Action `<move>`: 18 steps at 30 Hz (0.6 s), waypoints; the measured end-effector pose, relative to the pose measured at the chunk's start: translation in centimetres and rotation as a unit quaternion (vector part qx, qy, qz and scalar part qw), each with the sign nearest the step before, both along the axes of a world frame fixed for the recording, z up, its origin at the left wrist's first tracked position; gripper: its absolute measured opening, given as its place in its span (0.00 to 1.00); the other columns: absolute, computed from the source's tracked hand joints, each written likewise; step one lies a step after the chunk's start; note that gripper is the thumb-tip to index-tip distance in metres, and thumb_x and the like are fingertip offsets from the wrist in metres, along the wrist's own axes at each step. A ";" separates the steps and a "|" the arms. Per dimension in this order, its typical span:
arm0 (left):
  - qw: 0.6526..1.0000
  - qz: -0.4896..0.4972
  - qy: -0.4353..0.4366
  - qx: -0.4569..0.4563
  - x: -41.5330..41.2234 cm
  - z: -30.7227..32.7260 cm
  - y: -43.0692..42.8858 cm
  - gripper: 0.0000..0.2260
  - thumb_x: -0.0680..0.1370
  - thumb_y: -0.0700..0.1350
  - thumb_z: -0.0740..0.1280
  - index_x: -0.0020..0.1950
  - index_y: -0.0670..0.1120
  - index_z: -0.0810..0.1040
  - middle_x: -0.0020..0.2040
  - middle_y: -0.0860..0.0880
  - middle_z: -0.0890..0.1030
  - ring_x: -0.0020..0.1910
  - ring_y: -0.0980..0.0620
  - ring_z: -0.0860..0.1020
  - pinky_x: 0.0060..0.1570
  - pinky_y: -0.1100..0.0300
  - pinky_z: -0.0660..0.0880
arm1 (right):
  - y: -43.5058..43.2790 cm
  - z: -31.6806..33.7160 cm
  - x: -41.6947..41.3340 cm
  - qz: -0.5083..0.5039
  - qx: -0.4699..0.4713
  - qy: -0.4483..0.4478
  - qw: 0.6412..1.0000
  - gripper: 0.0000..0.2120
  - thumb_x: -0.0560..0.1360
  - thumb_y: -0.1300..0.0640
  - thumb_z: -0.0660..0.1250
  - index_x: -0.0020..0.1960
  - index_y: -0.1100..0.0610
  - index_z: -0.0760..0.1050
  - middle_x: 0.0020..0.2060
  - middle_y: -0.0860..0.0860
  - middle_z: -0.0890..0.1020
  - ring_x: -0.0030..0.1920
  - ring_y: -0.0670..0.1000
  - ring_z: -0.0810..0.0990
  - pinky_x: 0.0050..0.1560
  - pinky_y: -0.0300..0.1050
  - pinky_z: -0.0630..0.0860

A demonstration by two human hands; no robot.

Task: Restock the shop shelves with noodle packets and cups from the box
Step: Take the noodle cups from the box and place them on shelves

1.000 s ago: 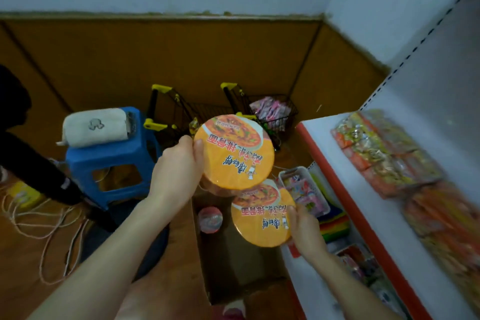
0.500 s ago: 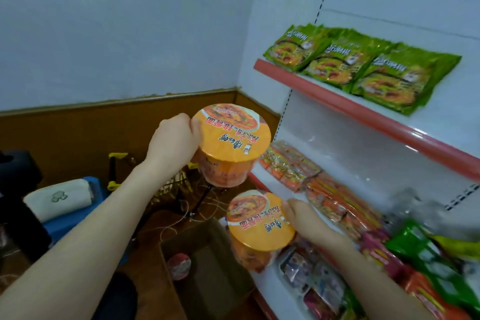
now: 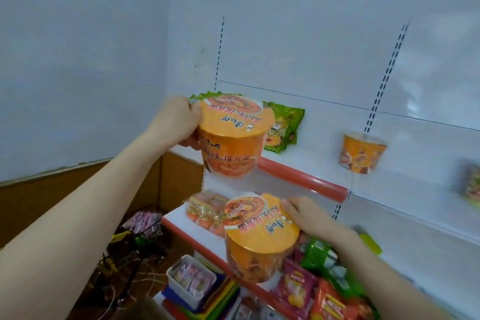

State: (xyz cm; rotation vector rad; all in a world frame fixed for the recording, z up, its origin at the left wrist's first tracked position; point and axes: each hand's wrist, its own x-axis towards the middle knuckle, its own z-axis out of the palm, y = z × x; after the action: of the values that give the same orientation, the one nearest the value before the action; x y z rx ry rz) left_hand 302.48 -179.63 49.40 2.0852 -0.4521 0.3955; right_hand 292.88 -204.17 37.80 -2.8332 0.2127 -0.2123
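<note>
My left hand (image 3: pixel 175 122) grips an orange noodle cup (image 3: pixel 232 138) by its rim, held up in front of the top shelf (image 3: pixel 306 179) with its red edge. Lower down, my right hand (image 3: pixel 306 215) holds a second orange noodle cup (image 3: pixel 259 236) from its right side, in front of the middle shelf (image 3: pixel 176 218). A third orange cup (image 3: pixel 362 153) stands further right on the top shelf. Green noodle packets (image 3: pixel 283 127) lie on the top shelf behind the upper cup. The box is out of view.
Orange noodle packets (image 3: pixel 205 213) lie on the middle shelf. Snack bags (image 3: pixel 319 286) fill the shelf below. A white tray of small packets (image 3: pixel 192 278) sits low at the shelf end. A small trolley (image 3: pixel 135 236) stands on the floor at left.
The view has swung up and right toward the shelves. Both hands have lifted their cups higher, the left one up to the top shelf. The box has dropped out of sight.
</note>
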 end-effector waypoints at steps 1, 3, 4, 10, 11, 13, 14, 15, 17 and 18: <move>1.000 -0.019 0.000 -0.011 -0.5 1.0 -1.6 0.14 0.80 0.43 0.53 0.41 0.37 0.71 0.36 0.32 0.80 0.35 0.38 0.82 0.41 0.46 0.80 | -1.4 0.8 -0.9 -0.008 0.004 -0.008 1.000 0.20 0.81 0.53 0.53 0.30 0.53 0.61 0.28 0.47 0.67 0.36 0.52 0.71 0.33 0.44 0.61; 0.998 -0.050 0.000 -0.023 -1.6 2.7 -5.0 0.15 0.80 0.42 0.53 0.37 0.38 0.70 0.36 0.32 0.80 0.37 0.36 0.82 0.41 0.45 0.80 | -4.0 2.6 -2.9 -0.020 0.011 -0.026 0.999 0.20 0.81 0.53 0.53 0.31 0.54 0.62 0.28 0.47 0.68 0.36 0.54 0.75 0.29 0.39 0.62; 0.998 -0.062 0.000 -0.027 -2.3 3.6 -6.8 0.15 0.80 0.42 0.53 0.35 0.39 0.70 0.36 0.32 0.80 0.36 0.37 0.82 0.39 0.47 0.80 | -5.3 3.5 -3.9 -0.027 0.020 -0.034 0.999 0.19 0.81 0.54 0.53 0.31 0.55 0.62 0.28 0.48 0.68 0.37 0.57 0.78 0.28 0.38 0.64; 0.990 -0.133 -0.009 -0.041 -4.9 7.9 -16.9 0.13 0.78 0.39 0.54 0.41 0.34 0.73 0.27 0.39 0.80 0.19 0.50 0.78 0.23 0.59 0.77 | -13.0 8.5 -9.0 -0.058 0.161 -0.056 0.984 0.15 0.81 0.56 0.50 0.39 0.61 0.64 0.24 0.57 0.76 0.20 0.49 0.78 0.20 0.38 0.71; 0.989 -0.143 -0.010 -0.046 -5.1 8.5 -18.5 0.13 0.78 0.39 0.54 0.41 0.34 0.73 0.24 0.40 0.79 0.18 0.51 0.77 0.22 0.60 0.76 | -14.2 9.3 -9.7 -0.067 0.168 -0.064 0.981 0.15 0.81 0.57 0.50 0.38 0.60 0.65 0.22 0.55 0.77 0.19 0.48 0.77 0.20 0.38 0.72; 0.985 -0.165 -0.005 -0.058 -5.3 9.8 -21.6 0.13 0.77 0.38 0.54 0.39 0.33 0.72 0.20 0.43 0.78 0.18 0.51 0.77 0.22 0.60 0.76 | -16.7 10.9 -10.8 -0.089 0.181 -0.078 0.976 0.16 0.81 0.59 0.50 0.37 0.60 0.67 0.19 0.51 0.77 0.19 0.47 0.77 0.21 0.37 0.73; 0.982 -0.176 -0.003 -0.064 -5.4 10.3 -23.0 0.13 0.77 0.38 0.54 0.38 0.34 0.72 0.20 0.43 0.78 0.19 0.50 0.78 0.24 0.60 0.77 | -17.9 11.6 -11.3 -0.100 0.188 -0.083 0.974 0.17 0.81 0.59 0.50 0.36 0.61 0.67 0.18 0.51 0.77 0.19 0.47 0.77 0.21 0.36 0.73; 0.980 -0.188 0.001 -0.068 -5.3 10.8 -24.5 0.12 0.76 0.38 0.54 0.37 0.34 0.72 0.20 0.43 0.78 0.20 0.50 0.79 0.26 0.59 0.78 | -19.1 12.3 -11.7 -0.112 0.192 -0.089 0.971 0.17 0.80 0.59 0.50 0.35 0.62 0.68 0.19 0.53 0.77 0.19 0.48 0.77 0.20 0.36 0.73; 0.976 -0.206 0.006 -0.071 -5.2 11.6 -27.2 0.12 0.75 0.38 0.54 0.37 0.35 0.71 0.21 0.43 0.79 0.23 0.48 0.80 0.31 0.57 0.79 | -21.6 13.4 -12.1 -0.141 0.194 -0.102 0.965 0.18 0.80 0.59 0.51 0.36 0.64 0.69 0.21 0.56 0.78 0.19 0.48 0.77 0.20 0.35 0.72; 0.974 -0.215 0.006 -0.069 -5.1 11.9 -28.5 0.11 0.75 0.38 0.53 0.37 0.36 0.71 0.21 0.43 0.78 0.23 0.48 0.80 0.29 0.58 0.79 | -22.8 13.7 -12.2 -0.155 0.193 -0.107 0.963 0.18 0.80 0.59 0.51 0.37 0.66 0.70 0.22 0.58 0.78 0.19 0.48 0.77 0.20 0.35 0.72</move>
State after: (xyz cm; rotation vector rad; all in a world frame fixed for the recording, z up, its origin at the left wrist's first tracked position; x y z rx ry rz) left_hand 297.36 -208.11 61.35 1.7928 -0.8245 0.1522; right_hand 280.68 -226.98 51.49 -2.3574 0.5828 -0.4832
